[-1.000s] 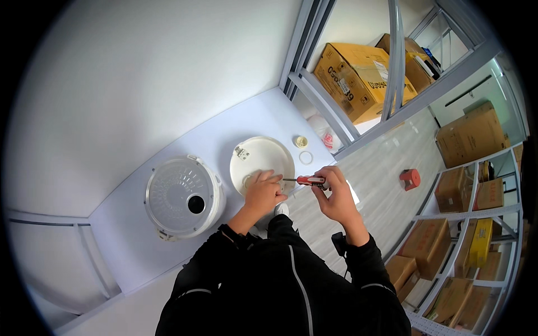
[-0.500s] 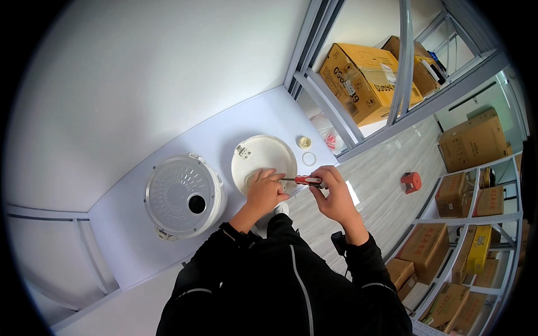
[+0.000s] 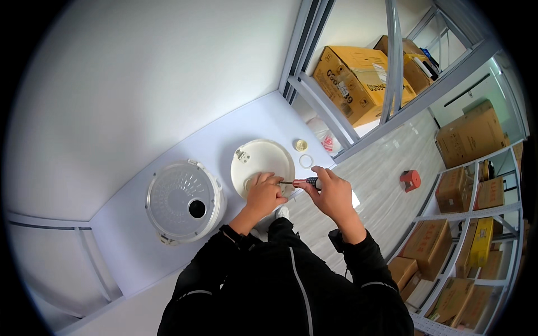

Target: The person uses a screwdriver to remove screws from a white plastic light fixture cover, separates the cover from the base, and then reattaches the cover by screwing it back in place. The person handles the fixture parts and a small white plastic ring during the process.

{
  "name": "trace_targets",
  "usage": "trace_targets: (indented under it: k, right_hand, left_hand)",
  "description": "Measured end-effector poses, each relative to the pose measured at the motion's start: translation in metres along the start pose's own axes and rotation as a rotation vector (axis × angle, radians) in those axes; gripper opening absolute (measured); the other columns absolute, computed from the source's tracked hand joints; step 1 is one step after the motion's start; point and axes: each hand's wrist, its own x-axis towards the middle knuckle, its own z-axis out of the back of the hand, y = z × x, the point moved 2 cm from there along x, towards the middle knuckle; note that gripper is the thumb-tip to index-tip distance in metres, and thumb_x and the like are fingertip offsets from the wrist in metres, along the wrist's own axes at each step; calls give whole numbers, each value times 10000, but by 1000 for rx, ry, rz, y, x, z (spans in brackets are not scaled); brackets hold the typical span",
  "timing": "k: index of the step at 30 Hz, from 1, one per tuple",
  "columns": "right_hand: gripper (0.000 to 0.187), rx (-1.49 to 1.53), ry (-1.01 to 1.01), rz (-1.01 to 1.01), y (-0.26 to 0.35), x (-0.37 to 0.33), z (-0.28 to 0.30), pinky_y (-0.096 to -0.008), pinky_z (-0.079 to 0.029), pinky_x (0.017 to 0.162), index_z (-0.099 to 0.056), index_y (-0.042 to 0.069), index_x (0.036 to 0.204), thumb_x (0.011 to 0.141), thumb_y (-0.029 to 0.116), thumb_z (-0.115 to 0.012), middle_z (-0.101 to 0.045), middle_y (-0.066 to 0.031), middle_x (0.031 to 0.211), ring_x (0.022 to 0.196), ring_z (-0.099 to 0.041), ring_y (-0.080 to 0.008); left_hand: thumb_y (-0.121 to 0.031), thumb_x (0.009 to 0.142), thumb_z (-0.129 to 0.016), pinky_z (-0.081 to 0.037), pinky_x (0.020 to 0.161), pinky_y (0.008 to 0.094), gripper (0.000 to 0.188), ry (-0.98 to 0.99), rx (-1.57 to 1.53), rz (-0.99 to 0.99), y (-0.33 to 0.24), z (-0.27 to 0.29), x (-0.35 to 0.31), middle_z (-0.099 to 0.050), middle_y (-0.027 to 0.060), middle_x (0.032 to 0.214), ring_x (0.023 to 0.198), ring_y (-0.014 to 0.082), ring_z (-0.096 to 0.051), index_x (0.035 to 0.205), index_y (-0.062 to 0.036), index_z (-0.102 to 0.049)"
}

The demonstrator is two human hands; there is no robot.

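A white, shallow round lid (image 3: pixel 272 154) lies inner side up near the table's front edge, with a small metal fitting (image 3: pixel 242 156) at its far left rim. My left hand (image 3: pixel 263 193) grips the lid's near side, fingers bent over the inside; whatever sits under them is hidden. From the right, my right hand (image 3: pixel 332 195) is closed round the handle of a red and dark screwdriver (image 3: pixel 305 182). Its thin shaft points left across the lid and reaches my left fingertips, where the tip is hidden. A white round appliance body (image 3: pixel 185 201) with a perforated metal top and dark hole stands left.
Behind the lid, right, are a small cream cap (image 3: pixel 301 145) and a white ring (image 3: pixel 306 161) on the pale table (image 3: pixel 129 260). A wall borders the table's far side. A red stool (image 3: pixel 411 180) and shelves of cartons (image 3: pixel 427 241) stand right.
My right hand has turned round the screwdriver handle, its fingers and thumb now further forward. My left hand stays on the lid. The whole view has shifted slightly.
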Motion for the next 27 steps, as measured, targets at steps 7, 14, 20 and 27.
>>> trace_targets:
  k: [7,14,20,27]
  right_hand:
    - [472,129,-52,76,21,0,12,-471,-558,665,-565,41,1274,897,244,-765,-599,-179,1071,853,-693,-377]
    - [483,-86,164,-94,28,10,0,-459,-548,603,-561,23,1262,929,311,-759,-642,-175,1017,786,-701,-384]
    - [379,-26,-143,148,38,11,11,-422,-541,545,-575,48,1090,944,356,-739,-633,-138,848,691,-702,-336]
    - [452,-125,57,-25,30,11,-1,-409,-528,542,-564,24,1186,937,348,-756,-657,-138,859,664,-689,-348]
  left_hand:
    - [-344,769,-858,-261,1227,518,253,-59,34,-29,1,-5,0,-689,-14,1347,1405,281,-485,726,-111,-767]
    - [-328,776,-863,-263,1219,525,255,-11,35,2,-1,-3,2,-693,-15,1342,1409,281,-484,730,-96,-765]
    - [-332,775,-859,-251,1232,524,240,-12,43,13,0,-2,2,-697,-16,1351,1421,277,-476,743,-105,-789]
    - [-348,793,-854,-263,1213,510,249,-2,40,20,3,-6,1,-683,-36,1371,1418,278,-474,747,-113,-784]
